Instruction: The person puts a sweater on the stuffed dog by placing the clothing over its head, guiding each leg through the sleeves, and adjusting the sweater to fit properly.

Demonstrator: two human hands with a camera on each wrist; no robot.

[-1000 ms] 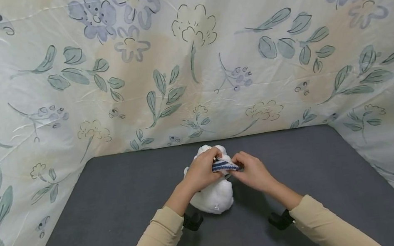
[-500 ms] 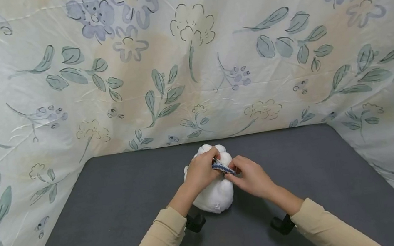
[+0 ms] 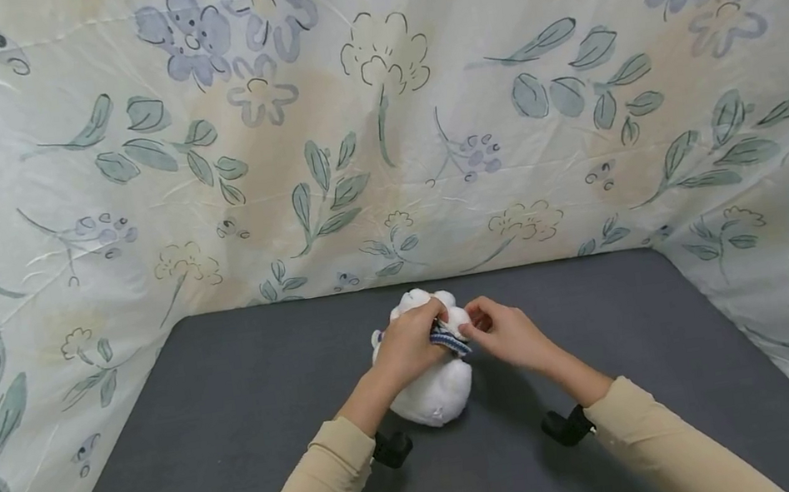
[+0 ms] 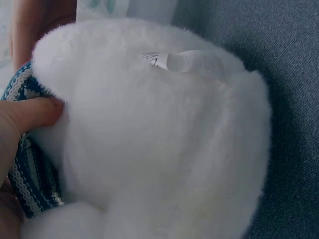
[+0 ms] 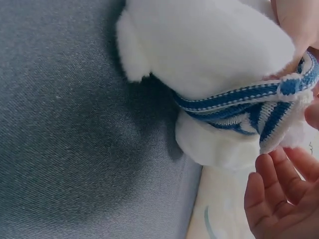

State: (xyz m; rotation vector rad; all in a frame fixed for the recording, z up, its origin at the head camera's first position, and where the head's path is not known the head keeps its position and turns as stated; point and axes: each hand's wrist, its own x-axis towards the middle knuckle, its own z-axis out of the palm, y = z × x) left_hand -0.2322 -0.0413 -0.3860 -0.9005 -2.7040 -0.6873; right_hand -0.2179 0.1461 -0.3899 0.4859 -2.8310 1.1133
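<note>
A white plush toy (image 3: 433,399) is on the table, a sewn-in label (image 4: 192,62) on its fur in the left wrist view. Around its narrower part runs a blue-and-white striped knitted band (image 5: 234,102), one end tapering to a white-edged tip. My left hand (image 3: 411,340) grips the band against the toy, its thumb lying over the knit in the left wrist view. At the band's other side is my right hand (image 3: 514,338), fingertips right at the tapered tip and palm turned up in the right wrist view. My left hand hides part of the toy.
The dark grey tabletop (image 3: 267,365) extends around the toy. Behind it and at both sides hangs a floral cloth (image 3: 391,112). A black wrist camera (image 3: 393,450) sits at the left cuff, another black wrist camera (image 3: 567,427) at the right.
My right hand, earlier pinching the band, has shifted slightly right and up with its fingers loosened. The band's end has slipped down beside the toy. My left hand keeps its grip.
</note>
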